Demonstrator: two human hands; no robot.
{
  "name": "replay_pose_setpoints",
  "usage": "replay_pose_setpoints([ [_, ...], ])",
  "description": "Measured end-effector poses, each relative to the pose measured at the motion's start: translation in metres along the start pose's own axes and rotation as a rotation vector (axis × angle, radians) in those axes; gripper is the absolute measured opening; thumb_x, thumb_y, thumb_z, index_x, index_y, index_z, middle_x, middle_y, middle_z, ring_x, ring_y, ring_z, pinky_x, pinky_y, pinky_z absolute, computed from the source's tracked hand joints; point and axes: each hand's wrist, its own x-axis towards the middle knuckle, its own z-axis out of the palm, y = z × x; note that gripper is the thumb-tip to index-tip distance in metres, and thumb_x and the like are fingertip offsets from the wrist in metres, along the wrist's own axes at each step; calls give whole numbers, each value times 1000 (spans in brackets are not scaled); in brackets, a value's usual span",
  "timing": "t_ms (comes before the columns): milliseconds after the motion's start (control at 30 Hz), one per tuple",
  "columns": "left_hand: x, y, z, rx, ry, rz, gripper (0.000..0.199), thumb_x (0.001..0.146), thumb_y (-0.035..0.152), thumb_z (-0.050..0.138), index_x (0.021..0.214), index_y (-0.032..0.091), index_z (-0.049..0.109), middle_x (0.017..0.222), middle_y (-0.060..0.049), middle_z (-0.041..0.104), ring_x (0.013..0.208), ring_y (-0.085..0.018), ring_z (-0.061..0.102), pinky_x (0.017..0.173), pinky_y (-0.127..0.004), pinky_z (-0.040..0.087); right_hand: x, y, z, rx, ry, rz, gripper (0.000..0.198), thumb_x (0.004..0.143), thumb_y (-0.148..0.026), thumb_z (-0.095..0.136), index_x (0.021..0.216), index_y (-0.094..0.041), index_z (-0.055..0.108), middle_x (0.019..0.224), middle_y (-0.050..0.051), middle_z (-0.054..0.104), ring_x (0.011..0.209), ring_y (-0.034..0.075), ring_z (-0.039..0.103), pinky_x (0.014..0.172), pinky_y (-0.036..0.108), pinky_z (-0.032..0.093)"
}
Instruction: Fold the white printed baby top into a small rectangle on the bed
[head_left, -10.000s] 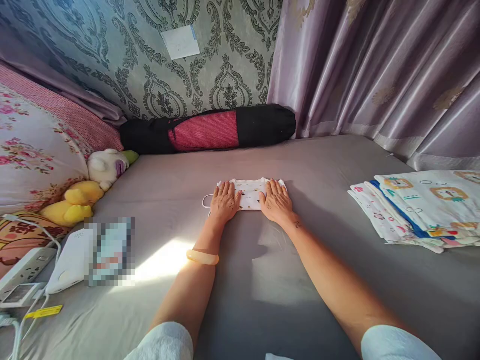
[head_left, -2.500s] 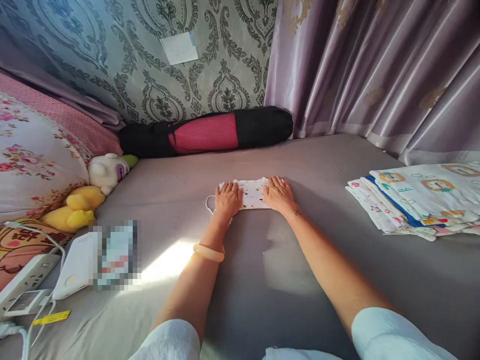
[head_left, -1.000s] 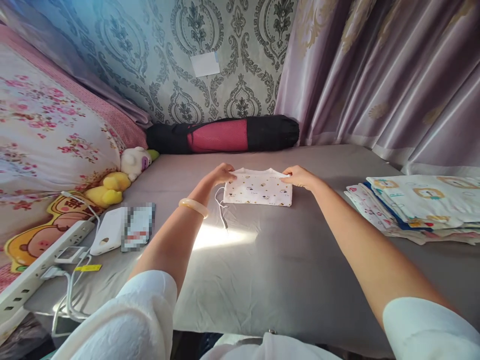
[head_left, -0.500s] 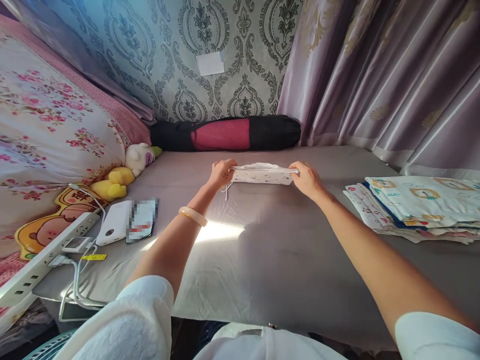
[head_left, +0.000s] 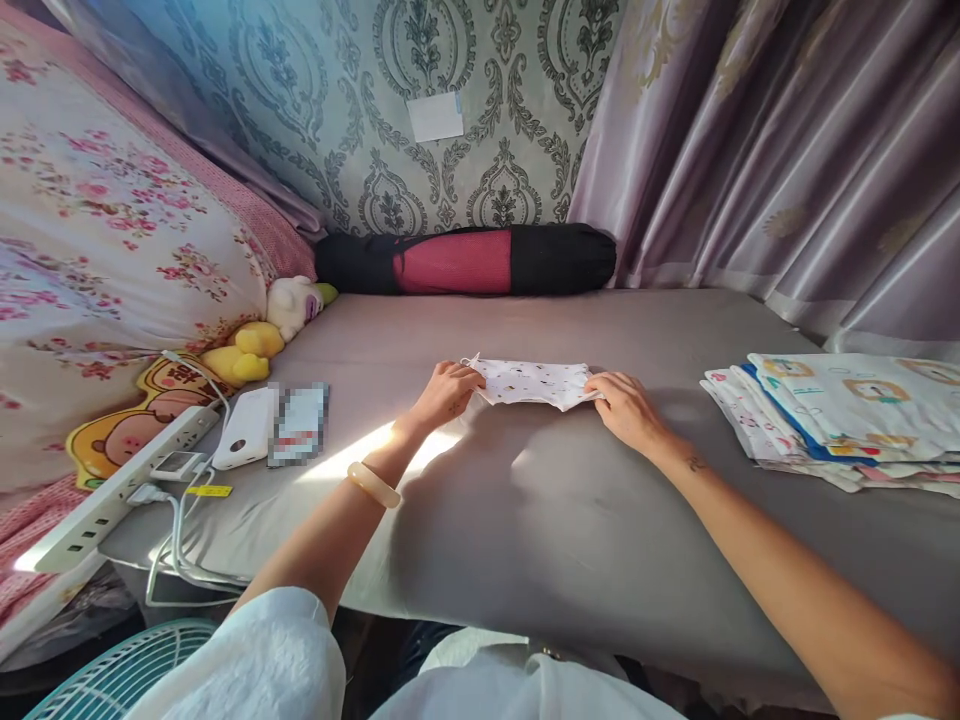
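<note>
Low over the grey sheet, a small white cloth piece with a tiny dark print is stretched between my hands. My left hand pinches its left end, where a thin white string sticks up at the corner. The opposite end is held in the fingers of my right hand. The cloth's printed face is turned up and its near edge looks uneven. Whether it is a garment I cannot tell. Off to the right lies a stack of folded printed cloths, apart from my right hand.
A black and red rolled bag lies along the wall. On the left are plush toys, a power bank, a phone and a power strip with cables. A fan stands below the bed's near edge.
Both hands have come lower and nearer to me with the cloth. Its printed face has tipped upward and shows more fully. The view has shifted slightly.
</note>
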Motion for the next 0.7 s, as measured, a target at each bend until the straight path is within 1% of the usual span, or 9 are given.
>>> replay_pose_setpoints([
  [67, -5, 3, 0, 6, -49, 18, 40, 85, 4, 37, 104, 22, 68, 110, -5, 74, 108, -21, 65, 102, -38, 38, -6, -2, 0, -6, -41, -17, 31, 83, -3, 43, 100, -20, 62, 105, 8, 69, 100, 24, 60, 87, 36, 44],
  [133, -11, 4, 0, 7, -91, 26, 44, 80, 2, 39, 107, 22, 68, 115, -5, 73, 111, -21, 64, 103, -39, 37, -11, -4, -1, -17, -87, -24, 33, 82, -2, 43, 101, -19, 63, 107, 7, 69, 101, 24, 60, 87, 35, 44],
  [267, -19, 6, 1, -12, -114, 0, 48, 72, 5, 46, 109, 24, 69, 126, -4, 70, 121, -22, 60, 108, -42, 35, -15, -10, -5, -35, -177, 1, 41, 74, 2, 44, 102, -19, 66, 114, 6, 69, 107, 23, 59, 92, 34, 42],
  [333, -19, 10, 0, -21, -96, -38, 39, 76, 9, 49, 105, 25, 70, 124, -4, 71, 120, -23, 61, 108, -43, 35, -12, -15, -7, -42, -208, 41, 40, 73, 1, 44, 100, -19, 67, 113, 5, 70, 106, 22, 60, 92, 34, 41],
  [433, -13, 22, -4, -8, -72, -141, 22, 89, 22, 49, 90, 24, 71, 108, -4, 76, 109, -23, 65, 104, -44, 37, -2, -22, -8, -79, -242, 127, 32, 80, -3, 43, 88, -20, 69, 104, 5, 73, 98, 22, 61, 89, 35, 41],
  [500, -4, 32, -4, 15, -65, -217, 30, 97, 31, 45, 83, 22, 69, 97, -5, 76, 102, -24, 67, 102, -45, 39, 8, -29, -5, -108, -228, 195, 29, 84, -6, 43, 84, -20, 69, 100, 5, 73, 95, 23, 62, 87, 35, 42],
  [533, 2, 37, -3, 24, -60, -248, 33, 99, 34, 42, 85, 22, 69, 97, -6, 76, 102, -24, 67, 101, -45, 39, 14, -33, -2, -115, -205, 225, 30, 85, -7, 43, 87, -20, 70, 101, 6, 74, 96, 24, 62, 86, 35, 42],
  [600, 15, 47, 1, 34, -31, -294, 31, 101, 35, 41, 98, 22, 69, 108, -7, 75, 107, -24, 66, 102, -45, 40, 26, -42, 7, -104, -163, 244, 34, 88, -9, 40, 102, -17, 70, 110, 9, 72, 102, 25, 62, 88, 36, 43],
  [700, 35, 59, 15, 33, 7, -304, 31, 101, 31, 39, 123, 23, 60, 131, -9, 66, 122, -24, 60, 108, -45, 37, 42, -55, 22, -64, -159, 190, 43, 96, -15, 34, 129, -11, 60, 135, 14, 62, 123, 26, 55, 105, 41, 39],
])
